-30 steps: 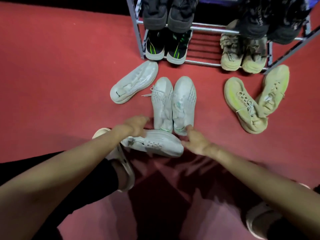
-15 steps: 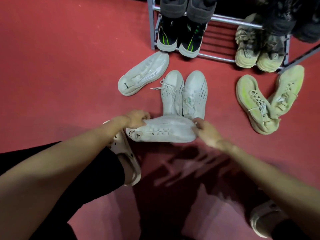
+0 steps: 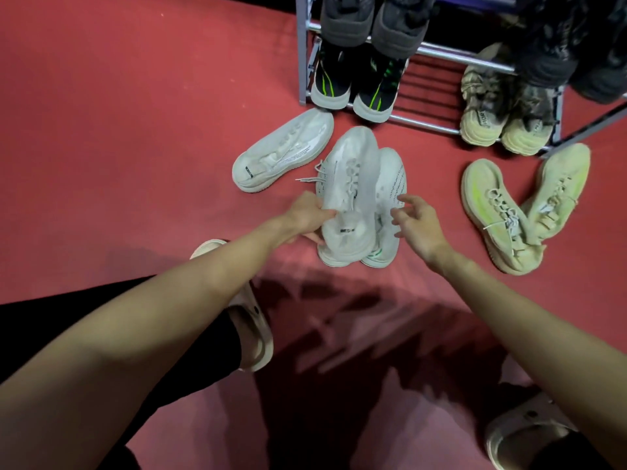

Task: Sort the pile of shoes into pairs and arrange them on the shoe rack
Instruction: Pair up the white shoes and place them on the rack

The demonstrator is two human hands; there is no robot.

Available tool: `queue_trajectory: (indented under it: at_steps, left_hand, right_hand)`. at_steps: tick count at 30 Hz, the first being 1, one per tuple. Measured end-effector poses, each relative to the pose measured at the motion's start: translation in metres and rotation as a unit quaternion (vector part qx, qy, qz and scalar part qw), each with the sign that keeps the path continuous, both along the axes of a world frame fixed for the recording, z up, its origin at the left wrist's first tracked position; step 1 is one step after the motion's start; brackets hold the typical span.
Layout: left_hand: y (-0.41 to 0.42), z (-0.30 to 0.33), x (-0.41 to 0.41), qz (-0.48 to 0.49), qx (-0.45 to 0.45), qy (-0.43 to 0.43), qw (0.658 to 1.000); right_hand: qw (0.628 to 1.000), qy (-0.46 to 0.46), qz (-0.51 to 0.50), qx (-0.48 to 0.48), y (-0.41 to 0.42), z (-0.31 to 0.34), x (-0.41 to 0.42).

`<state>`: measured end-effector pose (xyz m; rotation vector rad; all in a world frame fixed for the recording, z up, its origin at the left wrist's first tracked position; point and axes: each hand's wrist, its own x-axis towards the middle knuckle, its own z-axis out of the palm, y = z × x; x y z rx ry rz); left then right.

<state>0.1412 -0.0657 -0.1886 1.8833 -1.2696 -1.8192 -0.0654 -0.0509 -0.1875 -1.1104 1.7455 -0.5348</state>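
Observation:
My left hand point(image 3: 307, 217) grips a white sneaker point(image 3: 351, 184) by its heel side and holds it lengthwise, toe toward the rack, over a white laced pair on the floor; only the right shoe of that pair point(image 3: 390, 198) shows clearly. My right hand point(image 3: 415, 217) hovers open just right of the held shoe, fingers spread, touching nothing I can see. A matching white sneaker point(image 3: 283, 154) lies on its own to the left. Two yellow-green sneakers point(image 3: 498, 212) lie crossed on the right. The metal shoe rack point(image 3: 437, 125) stands beyond.
On the rack's bottom shelf sit a black pair with green stripes point(image 3: 356, 86) and a tan chunky pair point(image 3: 505, 120); dark pairs fill the shelf above. My feet in cream clogs point(image 3: 251, 320) rest on the red carpet point(image 3: 135, 130) near me.
The white sneaker was held crosswise between both hands; it has now turned lengthwise and moved forward over the white pair. My right hand has let go of it.

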Motion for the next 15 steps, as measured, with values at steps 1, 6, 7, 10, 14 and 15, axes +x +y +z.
queue_trajectory:
  at_steps: [1, 6, 7, 10, 14, 15]
  left_hand:
    - [0.0, -0.001, -0.005, 0.018, 0.009, 0.003, 1.0]
    - [0.002, -0.015, 0.0, -0.017, 0.029, -0.065, 0.997]
    - [0.001, -0.017, 0.006, -0.055, 0.021, -0.091, 0.994]
    - [-0.011, -0.02, 0.033, -0.112, -0.034, -0.174, 0.978]
    - [-0.04, -0.034, 0.075, -0.015, -0.153, -0.359, 0.92]
    - [-0.046, -0.037, 0.084, 0.008, -0.16, -0.398, 0.903]
  right_hand:
    - [1.0, 0.004, 0.013, 0.013, 0.003, -0.002, 0.003]
    - [0.997, 0.016, 0.062, 0.032, 0.008, -0.008, 0.018]
    - [0.997, 0.022, 0.073, 0.027, 0.007, -0.008, 0.021]
    - [0.991, 0.055, 0.118, 0.0, 0.004, -0.009, 0.031]
    - [0.976, 0.101, 0.187, -0.047, 0.0, -0.016, 0.044]
    - [0.974, 0.105, 0.194, -0.05, -0.001, -0.018, 0.047]
